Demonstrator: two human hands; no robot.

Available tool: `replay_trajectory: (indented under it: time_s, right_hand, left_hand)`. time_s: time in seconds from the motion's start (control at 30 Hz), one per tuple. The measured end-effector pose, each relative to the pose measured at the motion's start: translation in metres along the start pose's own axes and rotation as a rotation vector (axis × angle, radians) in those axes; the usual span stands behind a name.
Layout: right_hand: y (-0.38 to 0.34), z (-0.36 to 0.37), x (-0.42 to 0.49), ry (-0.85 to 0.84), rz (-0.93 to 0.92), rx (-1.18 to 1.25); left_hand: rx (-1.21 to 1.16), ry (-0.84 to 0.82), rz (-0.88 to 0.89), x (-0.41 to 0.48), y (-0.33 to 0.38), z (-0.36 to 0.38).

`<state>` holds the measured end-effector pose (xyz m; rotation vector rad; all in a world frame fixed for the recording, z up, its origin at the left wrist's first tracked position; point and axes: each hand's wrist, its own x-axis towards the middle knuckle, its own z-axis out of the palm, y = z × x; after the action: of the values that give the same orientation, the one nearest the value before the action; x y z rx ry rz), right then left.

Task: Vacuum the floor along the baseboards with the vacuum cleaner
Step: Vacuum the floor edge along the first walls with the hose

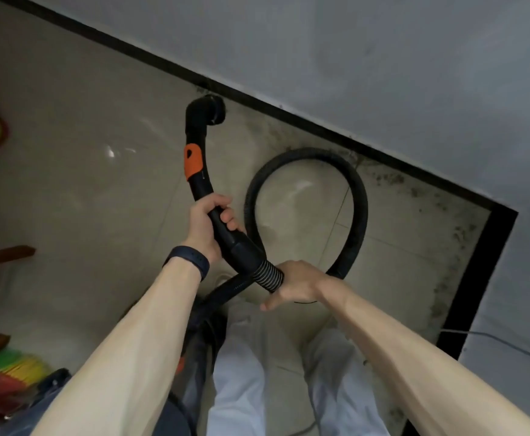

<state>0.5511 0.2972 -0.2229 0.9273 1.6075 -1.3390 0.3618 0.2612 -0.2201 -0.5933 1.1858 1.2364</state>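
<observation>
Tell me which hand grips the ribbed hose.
The right hand, bare-wristed, grips the ribbed hose; the left hand, above a dark wristband, holds the smooth curved handle.

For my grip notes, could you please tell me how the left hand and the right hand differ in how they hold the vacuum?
The left hand grips the smooth rigid handle; the right hand grips the ribbed hose just behind it. The left wrist wears a dark band; the right wrist is bare. Both curl around the vacuum's tubing.
</observation>
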Motion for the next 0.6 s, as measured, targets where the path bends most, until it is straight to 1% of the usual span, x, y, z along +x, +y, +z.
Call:
replay_trajectory:
  time_s: [0.07,0.17,0.27,0.37,0.4,0.47,0.53,0.6]
  right_hand:
    - [-0.011,-0.003,0.002,-0.05,0.004,0.064]
    - [-0.02,0.005,0.002,-0.121,-0.021,0.229]
    - [-0.022,0.031,0.008,-0.107,-0.02,0.416]
    - [-0.019,0.058,0.028,-0.035,-0.023,0.479]
    - [-0.015,0.064,0.037,-0.008,-0.012,0.502]
    - [-0.006,0.072,0.059,0.021,-0.004,0.52]
    - [0.008,0.077,0.08,0.005,0.012,0.575]
    - [0.022,0.077,0.104,-0.041,0.028,0.653]
  left_hand:
    - [-0.014,0.011,-0.007,0.003,0.007,-0.012]
    - [0.012,0.033,-0.019,0.01,0.016,-0.026]
    - [0.08,0.046,-0.022,0.017,0.017,-0.033]
    - [0.209,0.071,-0.008,0.027,0.014,-0.035]
    - [0.267,0.116,0.026,0.033,0.012,-0.035]
    - [0.361,0.266,0.122,0.05,0.005,-0.034]
    - [0.369,0.378,0.193,0.073,-0.005,-0.032]
    - [0.358,0.421,0.234,0.098,-0.015,-0.031]
